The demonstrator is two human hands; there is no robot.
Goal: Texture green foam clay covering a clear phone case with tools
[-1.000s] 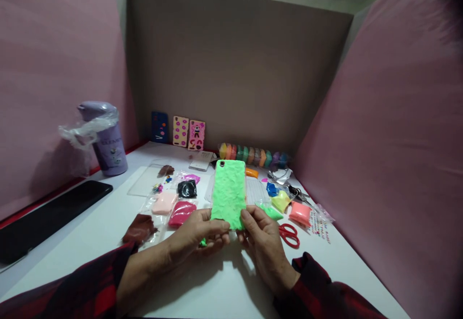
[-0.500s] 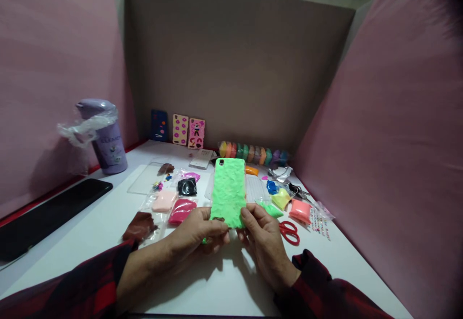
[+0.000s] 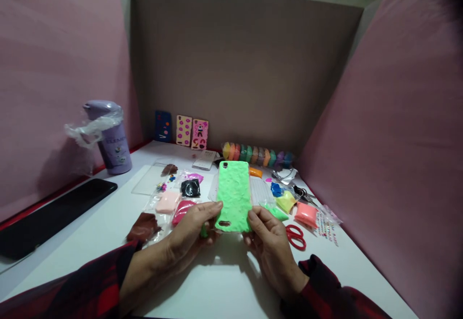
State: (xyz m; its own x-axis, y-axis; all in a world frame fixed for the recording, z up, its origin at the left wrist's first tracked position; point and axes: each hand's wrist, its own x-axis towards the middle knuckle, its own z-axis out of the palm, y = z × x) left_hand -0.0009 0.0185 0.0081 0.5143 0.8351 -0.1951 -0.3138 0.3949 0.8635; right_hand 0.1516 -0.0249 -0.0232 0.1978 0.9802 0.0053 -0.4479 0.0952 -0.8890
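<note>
A phone case coated in bumpy bright green clay is held up above the white table, its coated face toward me. It has a camera hole at its upper left and an oval opening at its lower left. My left hand grips the lower left edge, with a bit of green clay showing by its fingers. My right hand pinches the lower right edge, thumb in front. Just right of that hand lie red-handled scissors and a packet of green clay. Fingers behind the case are hidden.
Clay packets in black, brown and coral lie on both sides. Decorated phone cases lean on the back wall near a row of colored clay. A purple bottle and black slab stand left.
My left thumb has slid up the case's left edge, uncovering the oval opening at the bottom. The whole view has shifted slightly; the case stays in both hands.
</note>
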